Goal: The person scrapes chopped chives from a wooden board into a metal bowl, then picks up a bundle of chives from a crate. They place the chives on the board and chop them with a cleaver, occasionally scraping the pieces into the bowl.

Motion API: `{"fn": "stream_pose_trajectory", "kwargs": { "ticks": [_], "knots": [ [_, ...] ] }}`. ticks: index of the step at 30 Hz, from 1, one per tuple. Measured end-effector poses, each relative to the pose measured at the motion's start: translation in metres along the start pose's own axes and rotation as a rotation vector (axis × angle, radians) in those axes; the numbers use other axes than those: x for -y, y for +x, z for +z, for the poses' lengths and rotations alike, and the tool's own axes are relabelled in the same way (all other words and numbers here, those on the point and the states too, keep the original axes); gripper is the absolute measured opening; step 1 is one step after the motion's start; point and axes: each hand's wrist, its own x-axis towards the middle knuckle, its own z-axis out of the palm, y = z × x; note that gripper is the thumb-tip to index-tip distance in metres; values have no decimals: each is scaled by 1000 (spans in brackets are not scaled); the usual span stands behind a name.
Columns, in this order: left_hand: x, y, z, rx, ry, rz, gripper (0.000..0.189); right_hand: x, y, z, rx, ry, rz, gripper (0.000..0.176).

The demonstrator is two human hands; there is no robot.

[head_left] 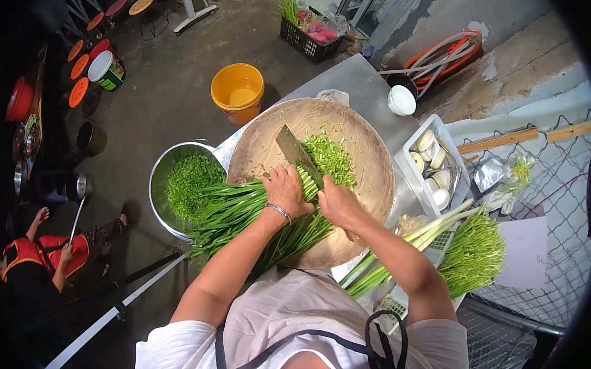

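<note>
A round wooden chopping block (369,155) sits on a metal table. Across it lies a long bunch of green chives (235,211), stems trailing off the left edge. My left hand (285,190) presses down on the bunch near its cut end. My right hand (334,203) grips the handle of a cleaver (295,151), whose blade rests at the cut end of the chives. A heap of chopped chives (333,158) lies just beyond the blade.
A steel bowl (161,172) holding chopped greens stands left of the block. More uncut greens (467,248) lie at the right, by a white tray (402,164) of small cups. An orange bucket (237,89) and black crate (305,43) stand on the floor. A person (35,259) sits at lower left.
</note>
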Motion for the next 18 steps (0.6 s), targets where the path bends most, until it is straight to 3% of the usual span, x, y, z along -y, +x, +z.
{"fn": "stream_pose_trajectory", "kwargs": {
  "ticks": [4,5,7,9,13,18],
  "knots": [
    [-3,-3,0,-12,-29,8,89,-16,-7,22,-199,8,-72,28],
    [-2,-6,1,-23,-36,18,89,-18,-4,18,-107,56,14,30],
    [3,-8,3,-59,-29,41,89,-25,-2,15,-161,65,-28,31],
    [4,-5,2,-59,-41,39,89,-14,-2,-9,-129,78,15,33],
    [10,-4,1,-54,-48,60,89,-49,25,-27,-212,94,-96,34],
    [11,17,-4,25,-48,58,91,-38,-17,-76,-292,127,-140,32]
  ]
}}
